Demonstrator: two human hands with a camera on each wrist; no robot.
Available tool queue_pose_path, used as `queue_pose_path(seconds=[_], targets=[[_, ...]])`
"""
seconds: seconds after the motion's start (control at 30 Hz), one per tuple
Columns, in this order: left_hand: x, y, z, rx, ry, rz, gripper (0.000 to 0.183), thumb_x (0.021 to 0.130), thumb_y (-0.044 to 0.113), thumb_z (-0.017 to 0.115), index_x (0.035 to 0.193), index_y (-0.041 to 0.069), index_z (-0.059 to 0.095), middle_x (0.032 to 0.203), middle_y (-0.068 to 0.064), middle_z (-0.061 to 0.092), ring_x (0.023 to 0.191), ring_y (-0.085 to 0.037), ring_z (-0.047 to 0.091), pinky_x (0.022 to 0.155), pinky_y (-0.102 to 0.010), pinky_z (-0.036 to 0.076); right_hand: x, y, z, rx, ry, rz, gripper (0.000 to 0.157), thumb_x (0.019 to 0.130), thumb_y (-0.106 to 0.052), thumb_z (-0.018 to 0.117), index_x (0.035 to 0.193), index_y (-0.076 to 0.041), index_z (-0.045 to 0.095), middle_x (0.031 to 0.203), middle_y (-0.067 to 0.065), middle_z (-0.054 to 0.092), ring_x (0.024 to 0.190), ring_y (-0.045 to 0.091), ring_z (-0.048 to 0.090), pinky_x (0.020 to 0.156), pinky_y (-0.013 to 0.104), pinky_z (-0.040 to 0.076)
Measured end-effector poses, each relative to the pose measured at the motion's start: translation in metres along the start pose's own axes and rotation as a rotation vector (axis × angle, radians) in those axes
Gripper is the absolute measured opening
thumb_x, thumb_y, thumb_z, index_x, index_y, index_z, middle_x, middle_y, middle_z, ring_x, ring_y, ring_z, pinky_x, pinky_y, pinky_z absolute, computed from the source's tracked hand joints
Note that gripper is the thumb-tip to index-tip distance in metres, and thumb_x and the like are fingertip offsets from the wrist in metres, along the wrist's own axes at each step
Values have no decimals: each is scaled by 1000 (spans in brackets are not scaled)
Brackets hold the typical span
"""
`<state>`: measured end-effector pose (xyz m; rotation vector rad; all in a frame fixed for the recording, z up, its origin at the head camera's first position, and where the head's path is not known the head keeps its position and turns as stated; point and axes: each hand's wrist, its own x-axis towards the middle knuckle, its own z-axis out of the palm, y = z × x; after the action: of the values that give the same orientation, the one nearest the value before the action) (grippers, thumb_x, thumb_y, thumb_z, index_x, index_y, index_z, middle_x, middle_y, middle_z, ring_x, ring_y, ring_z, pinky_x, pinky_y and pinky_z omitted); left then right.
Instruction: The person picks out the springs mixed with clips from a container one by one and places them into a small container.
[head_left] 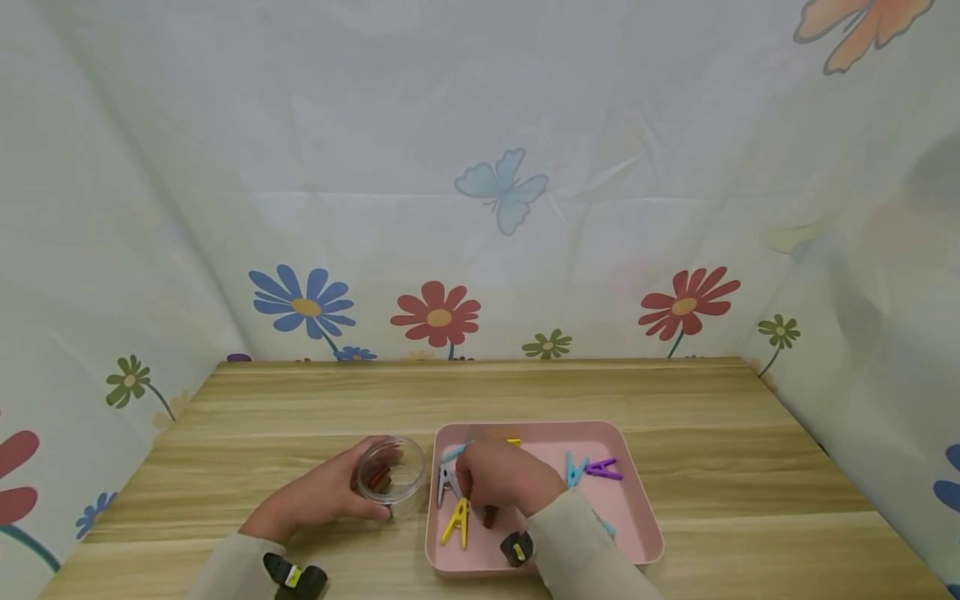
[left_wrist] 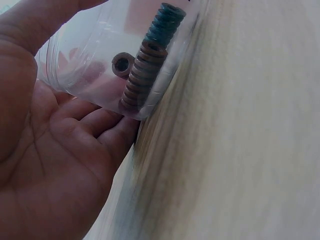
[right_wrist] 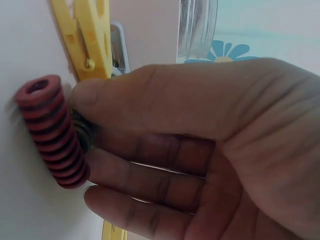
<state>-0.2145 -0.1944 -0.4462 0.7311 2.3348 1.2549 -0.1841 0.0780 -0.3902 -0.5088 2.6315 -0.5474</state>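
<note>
My left hand (head_left: 322, 492) holds a clear jar (head_left: 407, 492) by its side, thumb and fingers around it. Through its wall the left wrist view shows brown-red coil springs (left_wrist: 141, 75) and a green coil spring (left_wrist: 165, 24) near the bottom. My right hand (head_left: 510, 477) reaches down into a pink tray (head_left: 633, 525), to the right of the jar. In the right wrist view its thumb and fingers pinch a dark coil spring (right_wrist: 82, 131), partly hidden. A red coil spring (right_wrist: 52, 132) lies right beside the fingertips.
Around the right hand in the tray lie yellow (head_left: 456, 525), grey (head_left: 447, 482), light blue (head_left: 575, 469) and purple (head_left: 604, 468) clothespins. Tray and jar stand near the front of a wood-grain table (head_left: 300, 400). A flower-printed curtain (head_left: 375, 208) surrounds the table behind and at the sides.
</note>
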Motion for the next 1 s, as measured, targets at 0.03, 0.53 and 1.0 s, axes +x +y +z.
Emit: queue_pose_path(seconds=[0.03,0.53,1.0], targets=[[0,0,0,-3,0,0,87,75,30,84,145,20,34,147,-9,48,134,-29,47,98,-7,36,0,0,0,-12,5,-1,21,76,0,76,72,-16,62,64,-2,60,53,14,57,50,23,45],[0,1,0,-11,-1,-4,87,75,29,84,145,19,33,147,-10,47,134,-30,47,96,-6,35,-2,3,-3,40,-5,1,21,77,7,69,75,-13,62,69,-2,59,52,14,65,52,25,50],[1,0,0,-21,-3,11,87,75,27,83,145,19,32,147,-11,47,134,-31,47,97,-8,36,-2,2,-8,64,26,-61,14,80,1,72,83,-13,68,75,-4,60,55,12,65,58,22,50]])
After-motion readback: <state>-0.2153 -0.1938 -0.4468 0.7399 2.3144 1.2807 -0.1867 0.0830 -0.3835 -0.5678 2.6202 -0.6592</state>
